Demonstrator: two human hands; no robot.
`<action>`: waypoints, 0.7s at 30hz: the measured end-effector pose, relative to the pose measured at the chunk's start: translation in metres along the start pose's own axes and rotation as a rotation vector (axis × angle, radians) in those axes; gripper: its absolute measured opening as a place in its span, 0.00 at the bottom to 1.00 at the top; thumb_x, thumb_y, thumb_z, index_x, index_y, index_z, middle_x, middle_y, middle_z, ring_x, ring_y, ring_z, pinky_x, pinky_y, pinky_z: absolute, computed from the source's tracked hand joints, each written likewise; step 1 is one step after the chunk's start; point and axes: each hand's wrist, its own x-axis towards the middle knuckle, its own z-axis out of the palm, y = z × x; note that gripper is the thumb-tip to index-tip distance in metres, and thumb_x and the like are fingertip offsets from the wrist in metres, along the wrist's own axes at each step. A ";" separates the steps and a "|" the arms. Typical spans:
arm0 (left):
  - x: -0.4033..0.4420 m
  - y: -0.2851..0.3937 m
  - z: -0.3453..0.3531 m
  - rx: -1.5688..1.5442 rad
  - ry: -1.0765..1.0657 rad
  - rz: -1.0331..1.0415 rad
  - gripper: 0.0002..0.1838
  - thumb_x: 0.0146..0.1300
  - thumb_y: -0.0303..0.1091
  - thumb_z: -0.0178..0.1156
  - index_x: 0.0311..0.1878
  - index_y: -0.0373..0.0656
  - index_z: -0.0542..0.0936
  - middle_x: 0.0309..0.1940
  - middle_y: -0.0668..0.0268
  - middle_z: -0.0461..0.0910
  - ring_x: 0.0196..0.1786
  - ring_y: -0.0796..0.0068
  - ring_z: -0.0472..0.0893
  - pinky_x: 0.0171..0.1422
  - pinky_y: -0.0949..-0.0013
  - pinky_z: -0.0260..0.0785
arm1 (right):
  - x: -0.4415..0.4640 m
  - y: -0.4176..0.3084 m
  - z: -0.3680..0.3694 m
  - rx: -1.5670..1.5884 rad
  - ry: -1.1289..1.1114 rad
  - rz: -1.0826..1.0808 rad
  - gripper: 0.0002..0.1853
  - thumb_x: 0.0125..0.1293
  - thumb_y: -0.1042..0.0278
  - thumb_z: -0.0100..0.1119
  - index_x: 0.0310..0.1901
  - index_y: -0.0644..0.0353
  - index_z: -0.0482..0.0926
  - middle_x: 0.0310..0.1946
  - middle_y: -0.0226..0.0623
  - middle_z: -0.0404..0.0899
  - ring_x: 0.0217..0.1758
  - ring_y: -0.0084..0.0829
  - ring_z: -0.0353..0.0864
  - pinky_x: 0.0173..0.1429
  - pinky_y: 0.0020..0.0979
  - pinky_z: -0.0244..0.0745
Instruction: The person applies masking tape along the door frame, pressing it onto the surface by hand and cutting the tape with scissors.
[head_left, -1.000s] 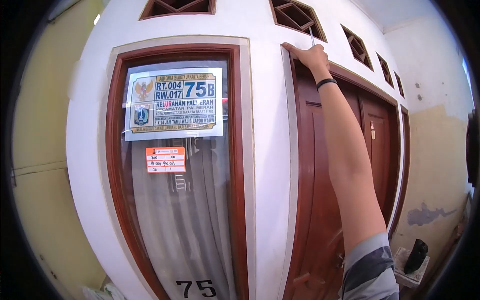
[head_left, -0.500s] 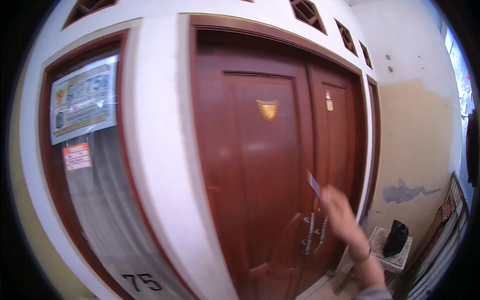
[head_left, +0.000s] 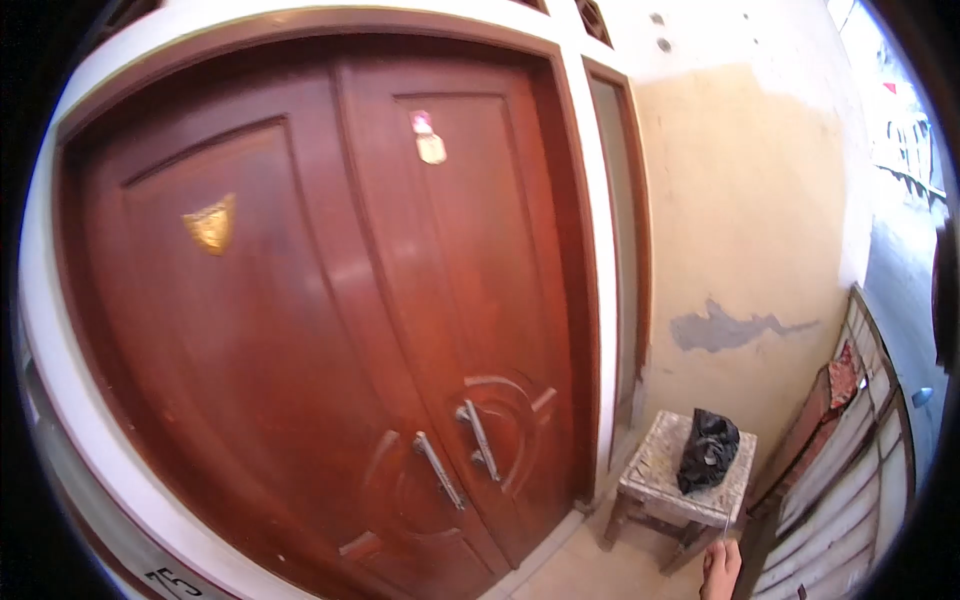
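Observation:
My right hand (head_left: 720, 570) is low at the right edge of the view, its fingers closed. A thin, flat, pale piece (head_left: 727, 527) sticks up from the fingertips, seen nearly edge-on; its exact kind cannot be made out. Just beyond the hand stands a worn, paint-spotted stool (head_left: 650, 470). On its top lies a crumpled black plastic bag (head_left: 710, 452), apart from my hand. My left hand is out of view.
A brown double wooden door (head_left: 300, 330) is closed on the left, with metal pull handles (head_left: 440, 470) and a gold shield plaque (head_left: 210, 225). A slatted metal gate (head_left: 850, 470) leans along the right. The wall (head_left: 740, 200) behind the stool has peeling paint.
The view has swung right and down, bringing the stool and gate closer to the middle. My right hand has dropped from in front of the door handles to beside the stool, still holding the thin piece.

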 end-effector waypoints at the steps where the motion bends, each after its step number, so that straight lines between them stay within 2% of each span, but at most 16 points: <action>1: 0.015 0.017 0.010 -0.098 -0.036 0.043 0.14 0.74 0.37 0.74 0.56 0.42 0.85 0.42 0.68 0.90 0.47 0.74 0.89 0.57 0.62 0.82 | 0.012 0.002 0.000 0.008 0.025 -0.054 0.18 0.85 0.53 0.61 0.43 0.62 0.83 0.27 0.29 0.78 0.24 0.27 0.73 0.33 0.34 0.74; 2: 0.031 0.034 0.021 -0.232 -0.083 0.103 0.14 0.73 0.37 0.74 0.56 0.42 0.85 0.42 0.68 0.90 0.47 0.75 0.88 0.57 0.62 0.82 | 0.022 0.021 -0.001 -0.009 0.028 0.206 0.16 0.84 0.59 0.61 0.37 0.59 0.80 0.28 0.19 0.70 0.32 0.17 0.68 0.36 0.27 0.64; 3: 0.056 0.042 0.031 -0.394 -0.170 0.193 0.15 0.73 0.36 0.75 0.57 0.42 0.85 0.42 0.68 0.90 0.47 0.75 0.88 0.57 0.63 0.82 | 0.029 0.008 0.011 -0.139 0.049 0.114 0.14 0.80 0.62 0.66 0.35 0.60 0.81 0.27 0.20 0.72 0.31 0.16 0.68 0.35 0.27 0.64; 4: 0.024 0.126 0.027 -0.546 -0.043 0.040 0.25 0.69 0.36 0.79 0.63 0.40 0.79 0.54 0.63 0.86 0.57 0.70 0.86 0.62 0.64 0.80 | 0.033 -0.001 0.023 -0.139 0.011 0.148 0.11 0.76 0.65 0.71 0.36 0.60 0.82 0.27 0.21 0.75 0.32 0.16 0.70 0.36 0.26 0.66; 5: 0.022 0.178 0.028 -0.621 -0.107 0.013 0.32 0.68 0.34 0.79 0.70 0.44 0.74 0.63 0.59 0.83 0.62 0.67 0.84 0.64 0.60 0.81 | 0.035 -0.007 0.038 -0.115 -0.009 0.185 0.09 0.72 0.68 0.75 0.37 0.60 0.84 0.28 0.21 0.78 0.33 0.15 0.72 0.38 0.24 0.68; 6: 0.012 0.235 0.024 -0.858 -0.221 -0.024 0.35 0.69 0.32 0.78 0.75 0.47 0.72 0.66 0.57 0.81 0.66 0.65 0.83 0.64 0.58 0.83 | 0.036 0.025 0.045 -0.091 -0.077 0.189 0.12 0.72 0.62 0.75 0.42 0.63 0.85 0.33 0.26 0.83 0.32 0.17 0.75 0.39 0.26 0.73; 7: 0.001 0.290 0.020 -0.972 -0.292 -0.019 0.37 0.72 0.29 0.74 0.80 0.49 0.69 0.66 0.58 0.81 0.67 0.65 0.83 0.66 0.57 0.84 | 0.037 0.001 0.063 -0.072 -0.061 0.229 0.15 0.63 0.65 0.83 0.44 0.62 0.88 0.35 0.24 0.83 0.32 0.16 0.73 0.37 0.24 0.70; 9: -0.006 0.374 0.017 -1.044 -0.459 0.054 0.35 0.79 0.28 0.66 0.84 0.51 0.65 0.66 0.59 0.82 0.66 0.66 0.85 0.67 0.59 0.84 | 0.048 -0.013 0.079 -0.226 -0.250 0.136 0.18 0.61 0.65 0.83 0.50 0.60 0.90 0.32 0.25 0.80 0.27 0.17 0.65 0.31 0.25 0.62; 10: -0.012 0.408 0.015 -1.089 -0.544 0.105 0.34 0.81 0.27 0.64 0.85 0.51 0.65 0.66 0.60 0.83 0.65 0.66 0.86 0.68 0.58 0.84 | 0.054 -0.006 0.088 -0.232 -0.292 -0.047 0.19 0.60 0.70 0.84 0.52 0.61 0.89 0.35 0.23 0.83 0.23 0.13 0.59 0.28 0.24 0.56; 12: -0.009 0.459 0.020 -1.186 -0.659 0.110 0.32 0.80 0.25 0.61 0.83 0.45 0.66 0.69 0.54 0.81 0.70 0.61 0.84 0.73 0.54 0.83 | 0.069 -0.014 0.112 -0.181 -0.332 -0.108 0.27 0.57 0.71 0.85 0.59 0.60 0.88 0.53 0.31 0.89 0.23 0.12 0.58 0.27 0.23 0.54; 13: -0.006 0.480 0.021 -1.210 -0.714 0.108 0.31 0.81 0.25 0.60 0.83 0.45 0.65 0.69 0.54 0.81 0.69 0.60 0.85 0.73 0.54 0.84 | 0.082 -0.018 0.118 -0.218 -0.344 -0.195 0.30 0.58 0.70 0.85 0.63 0.59 0.86 0.57 0.37 0.89 0.38 0.24 0.75 0.39 0.28 0.70; 15: 0.003 0.497 0.035 -1.237 -0.774 0.099 0.31 0.82 0.25 0.60 0.83 0.45 0.65 0.69 0.53 0.81 0.69 0.59 0.85 0.74 0.54 0.84 | 0.109 -0.020 0.126 -0.267 -0.352 -0.274 0.33 0.58 0.68 0.85 0.67 0.58 0.85 0.61 0.43 0.89 0.52 0.36 0.92 0.51 0.33 0.87; 16: 0.009 0.508 0.039 -1.248 -0.818 0.109 0.30 0.82 0.25 0.59 0.83 0.46 0.65 0.69 0.52 0.81 0.69 0.59 0.85 0.74 0.54 0.84 | 0.123 -0.022 0.131 -0.265 -0.341 -0.316 0.33 0.58 0.70 0.84 0.67 0.58 0.84 0.63 0.44 0.88 0.59 0.42 0.90 0.60 0.37 0.86; 17: 0.010 0.524 0.039 -1.290 -0.890 0.093 0.29 0.82 0.25 0.61 0.82 0.47 0.66 0.65 0.55 0.83 0.66 0.64 0.86 0.71 0.59 0.85 | 0.134 -0.020 0.130 -0.261 -0.338 -0.353 0.34 0.57 0.72 0.84 0.67 0.58 0.84 0.65 0.45 0.87 0.66 0.48 0.89 0.68 0.40 0.85; 20: 0.016 0.550 0.043 -1.281 -0.926 0.092 0.30 0.81 0.25 0.61 0.82 0.48 0.66 0.64 0.56 0.84 0.67 0.64 0.86 0.72 0.58 0.84 | 0.164 0.015 0.126 -0.244 -0.442 -0.385 0.31 0.58 0.73 0.84 0.64 0.62 0.84 0.60 0.50 0.88 0.66 0.51 0.88 0.67 0.41 0.83; 21: 0.019 0.555 0.043 -1.264 -0.922 0.087 0.31 0.80 0.24 0.63 0.82 0.47 0.66 0.63 0.56 0.85 0.68 0.64 0.86 0.72 0.60 0.83 | 0.172 0.025 0.125 -0.216 -0.487 -0.379 0.26 0.59 0.80 0.77 0.61 0.62 0.84 0.59 0.51 0.88 0.62 0.51 0.89 0.65 0.42 0.84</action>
